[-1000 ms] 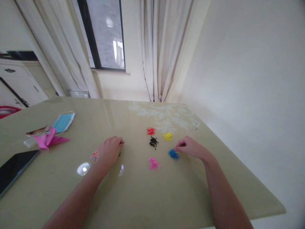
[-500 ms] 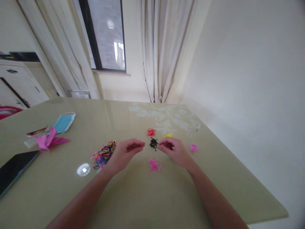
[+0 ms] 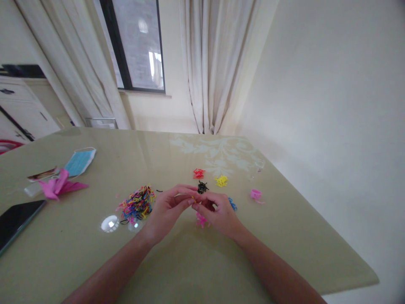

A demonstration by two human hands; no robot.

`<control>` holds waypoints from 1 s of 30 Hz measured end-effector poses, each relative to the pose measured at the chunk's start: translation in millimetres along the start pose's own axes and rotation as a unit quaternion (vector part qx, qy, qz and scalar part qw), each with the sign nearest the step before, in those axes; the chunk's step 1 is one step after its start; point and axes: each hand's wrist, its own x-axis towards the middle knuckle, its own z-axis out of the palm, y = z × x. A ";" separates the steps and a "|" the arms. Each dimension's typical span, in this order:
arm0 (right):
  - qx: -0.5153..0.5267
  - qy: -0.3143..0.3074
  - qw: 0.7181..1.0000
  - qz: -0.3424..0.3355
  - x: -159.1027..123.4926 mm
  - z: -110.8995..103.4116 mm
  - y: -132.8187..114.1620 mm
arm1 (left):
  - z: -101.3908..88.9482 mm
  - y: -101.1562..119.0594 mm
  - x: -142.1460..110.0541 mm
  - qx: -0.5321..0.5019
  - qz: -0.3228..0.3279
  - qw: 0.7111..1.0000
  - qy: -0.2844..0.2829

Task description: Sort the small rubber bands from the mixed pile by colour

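My left hand (image 3: 169, 209) and my right hand (image 3: 220, 215) meet at the fingertips above the table, both pinched closed. Between them shows a bit of a small yellow rubber band (image 3: 194, 199), partly hidden by the fingers. Just beyond the fingertips lies a small pile of black rubber bands (image 3: 202, 187). A pink pile (image 3: 200, 220) sits under my right fingers, and a blue pile (image 3: 233, 204) is half covered by that hand. Farther back are red bands (image 3: 199, 173) and yellow bands (image 3: 221, 181). Left of my left hand is a large mixed-colour heap (image 3: 137, 204).
A pink ring-like item (image 3: 256, 194) lies on the right side of the table (image 3: 284, 236). Over on the left are a black phone (image 3: 19, 223), pink folded paper (image 3: 60, 185) and a blue face mask (image 3: 80, 162). One black band (image 3: 159, 191) lies apart from the heap.
My hands have come together from either side of the black pile and moved nearer to me. The yellow and blue piles are more exposed, and a yellow band shows at the fingertips.
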 end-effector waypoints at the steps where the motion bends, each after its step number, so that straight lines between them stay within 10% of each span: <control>1: 0.001 0.002 1.000 -0.003 -0.5 0.3 -1.2 | -0.3 0.0 -0.1 0.008 0.005 1.000 -0.003; 30: -0.066 0.063 0.989 -0.116 -3.5 -10.1 -6.9 | -3.8 -2.1 0.1 0.102 0.038 0.993 0.034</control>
